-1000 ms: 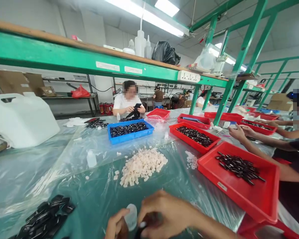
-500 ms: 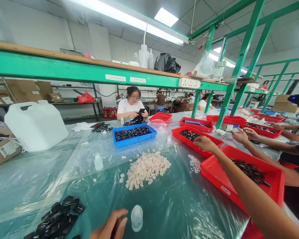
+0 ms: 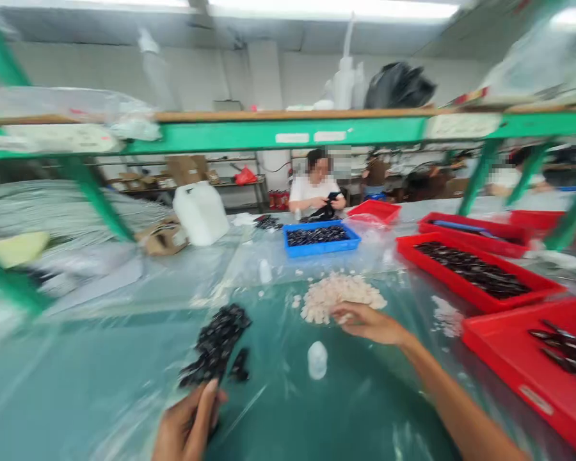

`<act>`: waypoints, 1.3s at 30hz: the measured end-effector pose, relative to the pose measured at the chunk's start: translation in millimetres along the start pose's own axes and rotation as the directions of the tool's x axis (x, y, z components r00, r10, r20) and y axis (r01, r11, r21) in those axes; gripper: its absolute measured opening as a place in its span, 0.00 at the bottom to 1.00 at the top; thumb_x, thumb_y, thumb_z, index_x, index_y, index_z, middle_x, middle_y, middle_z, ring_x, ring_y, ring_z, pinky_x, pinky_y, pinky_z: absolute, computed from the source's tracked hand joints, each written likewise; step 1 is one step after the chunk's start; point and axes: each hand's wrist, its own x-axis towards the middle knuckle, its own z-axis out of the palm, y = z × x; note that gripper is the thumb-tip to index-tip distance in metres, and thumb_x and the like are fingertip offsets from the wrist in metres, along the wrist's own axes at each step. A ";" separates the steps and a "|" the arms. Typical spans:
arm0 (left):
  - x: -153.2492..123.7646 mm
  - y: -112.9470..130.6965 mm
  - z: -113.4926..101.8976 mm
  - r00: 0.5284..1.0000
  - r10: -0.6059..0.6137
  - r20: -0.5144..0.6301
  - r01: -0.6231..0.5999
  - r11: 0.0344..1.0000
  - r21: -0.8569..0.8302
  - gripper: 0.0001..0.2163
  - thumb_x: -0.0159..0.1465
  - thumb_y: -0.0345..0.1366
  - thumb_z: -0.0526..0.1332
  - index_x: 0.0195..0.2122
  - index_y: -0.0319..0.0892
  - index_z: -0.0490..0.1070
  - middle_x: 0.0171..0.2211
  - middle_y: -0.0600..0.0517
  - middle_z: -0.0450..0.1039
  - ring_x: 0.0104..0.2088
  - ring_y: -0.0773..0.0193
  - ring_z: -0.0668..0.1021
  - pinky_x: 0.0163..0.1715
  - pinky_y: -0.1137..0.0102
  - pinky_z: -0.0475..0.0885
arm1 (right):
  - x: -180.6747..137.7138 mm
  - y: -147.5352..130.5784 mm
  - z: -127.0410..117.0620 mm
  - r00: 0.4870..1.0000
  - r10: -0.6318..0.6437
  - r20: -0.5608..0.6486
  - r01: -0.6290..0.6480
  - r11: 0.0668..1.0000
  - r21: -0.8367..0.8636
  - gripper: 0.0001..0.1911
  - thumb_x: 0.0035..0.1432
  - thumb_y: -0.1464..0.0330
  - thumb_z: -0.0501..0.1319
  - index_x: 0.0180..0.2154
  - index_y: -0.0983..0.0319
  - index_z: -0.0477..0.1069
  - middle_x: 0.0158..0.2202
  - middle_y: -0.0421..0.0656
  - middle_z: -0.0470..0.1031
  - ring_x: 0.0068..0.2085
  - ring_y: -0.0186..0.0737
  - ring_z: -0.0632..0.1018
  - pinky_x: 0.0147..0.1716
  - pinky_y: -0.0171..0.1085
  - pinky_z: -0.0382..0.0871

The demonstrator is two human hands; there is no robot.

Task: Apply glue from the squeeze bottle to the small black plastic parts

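Note:
At the lower left, my left hand (image 3: 187, 422) is closed, thumb against fingers, around a black plastic piece that is mostly hidden. Just beyond it lies a heap of glossy black plastic pieces (image 3: 218, 339). My right hand (image 3: 369, 323) reaches to the near edge of a pile of small off-white pieces (image 3: 338, 291). Its fingers are drawn together there, and blur hides what is between the tips. A small white, translucent bottle (image 3: 317, 360) stands on the green, plastic-covered table between my hands.
Red trays (image 3: 489, 320) with black parts line the right side. Across the table are a blue tray (image 3: 321, 250) of black pieces and a person (image 3: 317, 186) holding a dark object. A white jug (image 3: 201, 214) stands back left. A green shelf beam (image 3: 221, 136) crosses above.
My view has turned left. My right hand has moved from the red tray of black parts to the off-white pile. My left hand has moved to the black heap and now holds a piece.

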 end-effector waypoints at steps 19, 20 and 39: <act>26.8 3.3 28.4 0.924 0.102 0.369 -0.260 0.875 0.409 0.13 0.72 0.38 0.66 0.55 0.41 0.75 0.55 0.45 0.78 0.52 0.52 0.82 0.52 0.51 0.79 | -4.2 -17.4 62.7 0.980 0.028 0.196 -0.040 0.998 0.054 0.21 0.61 0.50 0.69 0.51 0.52 0.78 0.54 0.48 0.80 0.53 0.56 0.82 0.49 0.46 0.80; 30.0 8.8 28.9 0.917 0.116 0.381 -0.268 0.888 0.374 0.12 0.72 0.38 0.66 0.54 0.41 0.75 0.54 0.46 0.78 0.50 0.53 0.82 0.50 0.52 0.80 | -4.1 -17.2 63.0 0.981 0.019 0.194 -0.037 0.995 0.091 0.21 0.60 0.50 0.69 0.50 0.52 0.78 0.53 0.48 0.81 0.53 0.56 0.83 0.49 0.46 0.80; 62.2 58.1 102.2 0.942 0.241 0.233 -0.072 0.825 -0.561 0.05 0.68 0.31 0.68 0.36 0.42 0.72 0.42 0.50 0.81 0.41 0.61 0.85 0.36 0.68 0.83 | -8.4 -14.2 63.0 0.982 -0.017 -0.189 0.098 0.898 0.428 0.12 0.66 0.57 0.69 0.49 0.48 0.74 0.42 0.39 0.79 0.40 0.35 0.80 0.39 0.28 0.75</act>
